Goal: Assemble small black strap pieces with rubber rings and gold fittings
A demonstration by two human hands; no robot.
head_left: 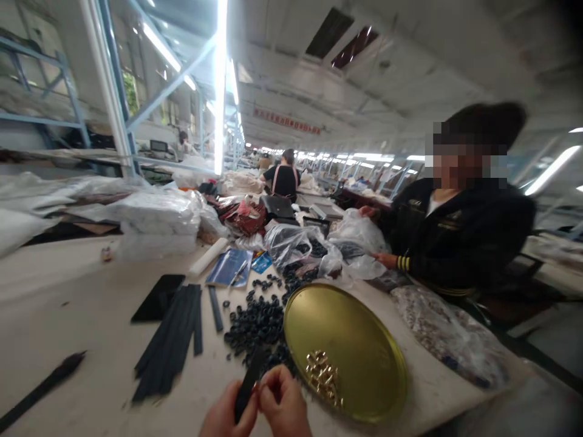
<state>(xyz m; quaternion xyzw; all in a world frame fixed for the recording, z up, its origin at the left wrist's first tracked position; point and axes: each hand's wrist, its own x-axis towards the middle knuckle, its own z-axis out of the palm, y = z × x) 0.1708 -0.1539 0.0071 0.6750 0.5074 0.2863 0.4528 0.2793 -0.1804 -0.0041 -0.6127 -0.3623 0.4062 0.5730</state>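
Observation:
My left hand (230,413) is closed around a dark flat strap (248,383), which points up and away from me. Against the strap's near end, my right hand (283,400) has its thumb and finger pinched together; whatever lies between those fingertips is too small to make out. Just beyond both hands lies a heap of small dark loops (255,321). To the right is a gold oval tray (350,346), with several small shiny gold metal pieces (323,376) gathered at its near side.
Dark strips (170,340) lie fanned beside a black flat panel (157,297) at left. Behind them are a blue booklet (229,267) and a white roll (208,257). A co-worker (455,230) stands at right, hands on clear plastic bags (355,237). A filled bag (449,334) rests along the right edge.

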